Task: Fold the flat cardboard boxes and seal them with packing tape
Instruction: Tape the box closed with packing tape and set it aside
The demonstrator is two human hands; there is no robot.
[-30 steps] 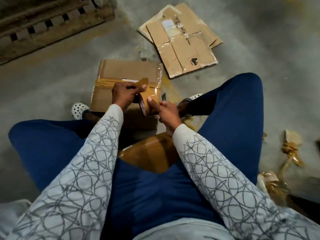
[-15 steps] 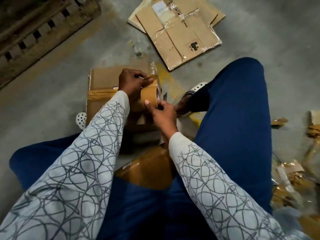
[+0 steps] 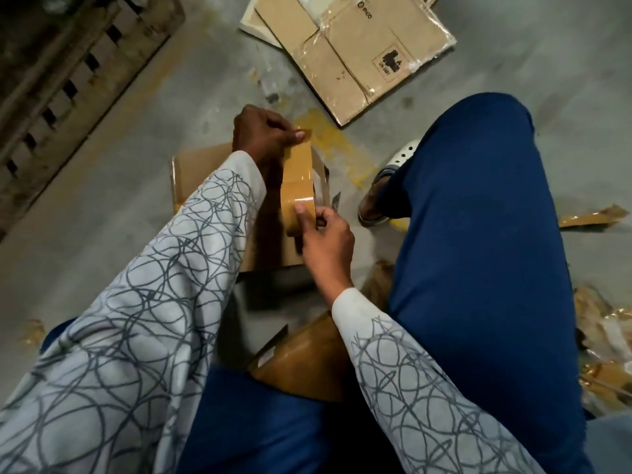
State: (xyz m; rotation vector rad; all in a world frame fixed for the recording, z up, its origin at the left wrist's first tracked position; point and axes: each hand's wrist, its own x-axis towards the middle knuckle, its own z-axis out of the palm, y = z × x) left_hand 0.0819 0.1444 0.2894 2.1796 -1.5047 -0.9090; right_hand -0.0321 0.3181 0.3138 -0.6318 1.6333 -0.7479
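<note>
A roll of brown packing tape [image 3: 300, 213] is held upright above a folded cardboard box [image 3: 195, 179] on the floor between my legs. My right hand [image 3: 326, 239] grips the roll, thumb on its outer face. My left hand [image 3: 263, 136] pinches the free end of the tape and holds a stretched strip [image 3: 297, 162] up from the roll. My left sleeve hides most of the box. Flat cardboard boxes [image 3: 355, 53] lie on the floor at the top.
A wooden pallet [image 3: 61, 73] lies at the top left. Another brown taped box [image 3: 307, 360] sits close in my lap. Crumpled tape and cardboard scraps [image 3: 605, 340] litter the floor on the right. My blue-trousered knee [image 3: 478, 200] rises at the right.
My left hand has pulled the tape end up and away from the roll, so a longer strip is drawn out. The view has moved closer to the box and hands.
</note>
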